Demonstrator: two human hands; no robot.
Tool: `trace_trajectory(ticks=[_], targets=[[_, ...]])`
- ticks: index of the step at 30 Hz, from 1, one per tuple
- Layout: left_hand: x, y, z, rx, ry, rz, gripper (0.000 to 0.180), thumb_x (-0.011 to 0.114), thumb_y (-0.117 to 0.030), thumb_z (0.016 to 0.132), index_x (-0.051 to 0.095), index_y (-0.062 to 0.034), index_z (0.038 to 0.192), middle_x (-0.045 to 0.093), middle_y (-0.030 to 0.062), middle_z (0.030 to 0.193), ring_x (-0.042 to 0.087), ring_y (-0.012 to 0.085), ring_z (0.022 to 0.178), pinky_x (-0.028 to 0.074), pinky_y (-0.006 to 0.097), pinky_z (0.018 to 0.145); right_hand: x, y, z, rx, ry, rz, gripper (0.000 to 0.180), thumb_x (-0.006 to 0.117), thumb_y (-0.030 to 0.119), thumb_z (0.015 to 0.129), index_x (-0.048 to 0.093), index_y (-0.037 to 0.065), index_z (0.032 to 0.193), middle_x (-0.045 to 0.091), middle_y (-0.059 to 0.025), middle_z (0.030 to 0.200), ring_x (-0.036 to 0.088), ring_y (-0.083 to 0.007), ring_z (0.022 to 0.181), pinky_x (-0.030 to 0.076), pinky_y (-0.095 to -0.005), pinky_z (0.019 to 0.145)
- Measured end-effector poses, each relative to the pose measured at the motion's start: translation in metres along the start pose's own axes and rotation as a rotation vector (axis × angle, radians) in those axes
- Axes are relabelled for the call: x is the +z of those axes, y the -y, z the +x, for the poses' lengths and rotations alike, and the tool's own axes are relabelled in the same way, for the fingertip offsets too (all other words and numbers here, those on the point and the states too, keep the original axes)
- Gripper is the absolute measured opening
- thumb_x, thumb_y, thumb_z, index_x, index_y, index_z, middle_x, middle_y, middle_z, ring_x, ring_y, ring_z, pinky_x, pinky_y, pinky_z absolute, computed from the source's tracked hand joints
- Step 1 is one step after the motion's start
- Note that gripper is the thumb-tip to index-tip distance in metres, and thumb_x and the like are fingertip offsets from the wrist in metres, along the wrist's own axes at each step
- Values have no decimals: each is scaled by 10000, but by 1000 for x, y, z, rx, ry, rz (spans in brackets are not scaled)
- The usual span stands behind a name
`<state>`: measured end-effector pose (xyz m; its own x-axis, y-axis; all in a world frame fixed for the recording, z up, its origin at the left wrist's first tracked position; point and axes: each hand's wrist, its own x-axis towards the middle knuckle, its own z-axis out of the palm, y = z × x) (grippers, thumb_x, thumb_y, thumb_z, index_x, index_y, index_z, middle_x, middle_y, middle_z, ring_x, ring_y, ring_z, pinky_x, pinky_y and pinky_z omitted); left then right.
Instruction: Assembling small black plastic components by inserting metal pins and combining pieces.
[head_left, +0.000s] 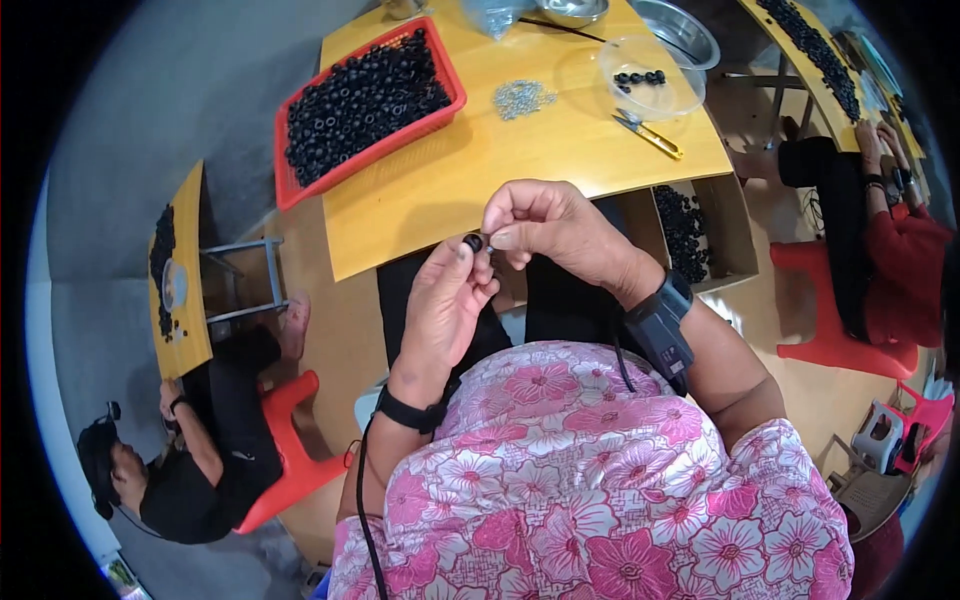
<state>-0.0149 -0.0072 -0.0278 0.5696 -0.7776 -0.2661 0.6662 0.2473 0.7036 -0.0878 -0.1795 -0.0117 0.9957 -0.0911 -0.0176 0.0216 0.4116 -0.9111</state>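
Note:
In front of my lap, just off the table's near edge, my two hands meet. My left hand (442,305) pinches a small round black part (473,242) between thumb and fingertips. Close against that part, my right hand (565,235) has thumb and forefinger pressed together on a tiny silvery piece (489,248), too small to make out well. Nearest on the tabletop are a red plastic basket (455,105) heaped with black rings and round parts, and a loose pile of small silvery metal pieces (522,99).
On the yellow table (380,235) lie yellow-handled thread snips (648,136) beside a clear plastic bowl (690,98) with several black parts. Metal bowls (690,35) stand behind. Below right, a cardboard box (735,230) holds more black parts. Other people sit at tables left and right on red stools (290,450).

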Motion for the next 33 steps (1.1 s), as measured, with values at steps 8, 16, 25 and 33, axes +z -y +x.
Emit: trace_trajectory(ticks=[8,16,25,33], targets=[[-7,5,-11,4,62,41,153,554,-210,940,582,-75,1007,564,-4,821,526,82,749,457,249,728,8,-3,-6,-22,10,22,67,618,70,856,598,16,892,565,20,728,520,-52,599,435,-190,569],[-3,4,-6,-12,58,76,168,551,-190,939,575,-68,1052,558,-4,824,521,82,756,457,256,736,2,-6,1,-26,-26,-115,81,646,45,833,592,28,891,570,24,735,531,-47,616,433,-193,539],[-7,7,-6,-45,-4,165,166,549,-146,928,523,-58,1067,527,-4,823,529,95,757,457,266,721,3,7,1,-27,69,-438,132,671,17,800,581,36,894,566,31,703,511,-39,658,433,-208,597],[-7,12,-1,-105,-2,119,130,559,-151,929,553,-68,1028,547,-8,827,535,93,751,469,264,729,1,10,0,-20,70,-629,157,670,-10,746,580,15,872,574,-59,640,558,-120,603,461,-274,580]])
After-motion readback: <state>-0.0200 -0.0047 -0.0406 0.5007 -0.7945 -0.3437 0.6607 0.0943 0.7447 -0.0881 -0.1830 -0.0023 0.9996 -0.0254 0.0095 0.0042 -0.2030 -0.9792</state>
